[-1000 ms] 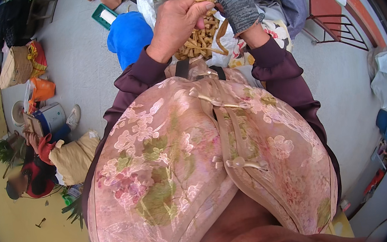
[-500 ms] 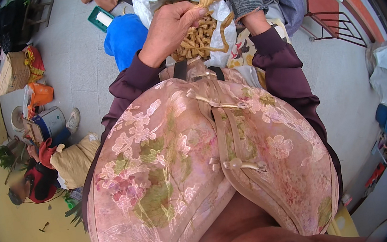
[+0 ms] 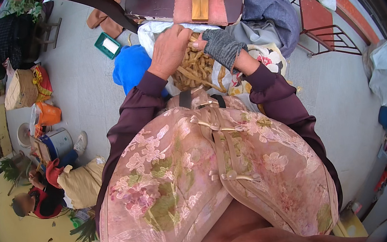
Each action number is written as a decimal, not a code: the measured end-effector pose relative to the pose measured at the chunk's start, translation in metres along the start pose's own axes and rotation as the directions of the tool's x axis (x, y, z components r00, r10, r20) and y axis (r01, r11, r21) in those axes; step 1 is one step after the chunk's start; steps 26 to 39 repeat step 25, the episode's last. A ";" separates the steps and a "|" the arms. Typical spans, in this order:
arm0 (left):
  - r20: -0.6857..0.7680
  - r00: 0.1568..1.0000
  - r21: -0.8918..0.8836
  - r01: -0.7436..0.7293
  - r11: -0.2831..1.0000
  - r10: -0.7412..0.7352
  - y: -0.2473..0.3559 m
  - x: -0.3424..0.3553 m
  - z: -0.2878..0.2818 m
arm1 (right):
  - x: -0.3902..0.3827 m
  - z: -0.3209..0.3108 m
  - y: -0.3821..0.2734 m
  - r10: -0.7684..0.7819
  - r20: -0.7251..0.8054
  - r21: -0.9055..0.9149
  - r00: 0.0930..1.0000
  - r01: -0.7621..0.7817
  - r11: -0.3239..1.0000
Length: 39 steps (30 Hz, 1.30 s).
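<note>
My left hand point(image 3: 169, 51) and my right hand point(image 3: 223, 49) meet over a white sack point(image 3: 153, 28), fingers closed. A grey knitted wrap covers much of the right hand. Between the fingertips shows part of a tan, root-like strip point(image 3: 192, 40); the left fingers hide most of it. Just below lies a heap of similar yellow-brown strips point(image 3: 187, 71) inside the sack, in my lap area. I cannot tell exactly what plant the strips are.
Beyond the sack stands a dark table point(image 3: 152, 2) with a pink cloth point(image 3: 181, 1), a wooden block point(image 3: 200, 1) and tan scraps. A blue bundle point(image 3: 130, 67) and green tray point(image 3: 108, 45) lie left. Another person point(image 3: 43, 197) sits far left; a red folding chair point(image 3: 316, 19) stands right.
My hands have drawn nearer me and closer together, lowering the strip over the heap. The strip, stretched between them before, is now mostly hidden. More of the table shows.
</note>
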<state>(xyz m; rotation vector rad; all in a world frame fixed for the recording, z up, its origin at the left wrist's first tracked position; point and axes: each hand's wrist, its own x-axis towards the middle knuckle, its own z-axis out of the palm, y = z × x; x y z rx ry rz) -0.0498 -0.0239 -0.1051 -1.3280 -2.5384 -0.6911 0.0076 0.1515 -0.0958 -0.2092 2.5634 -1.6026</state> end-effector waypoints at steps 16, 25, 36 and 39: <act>0.424 0.856 -0.902 0.427 -0.059 -0.297 -0.035 0.057 0.016 | 0.044 -0.045 0.036 -0.104 -0.334 -0.337 0.937 -0.016 0.941; 0.251 0.893 -0.825 0.399 0.400 -0.373 -0.060 0.081 0.032 | 0.072 -0.056 0.064 -0.380 -0.281 -0.698 0.881 0.084 0.712; 0.251 0.893 -0.825 0.399 0.400 -0.373 -0.060 0.081 0.032 | 0.072 -0.056 0.064 -0.380 -0.281 -0.698 0.881 0.084 0.712; 0.251 0.893 -0.825 0.399 0.400 -0.373 -0.060 0.081 0.032 | 0.072 -0.056 0.064 -0.380 -0.281 -0.698 0.881 0.084 0.712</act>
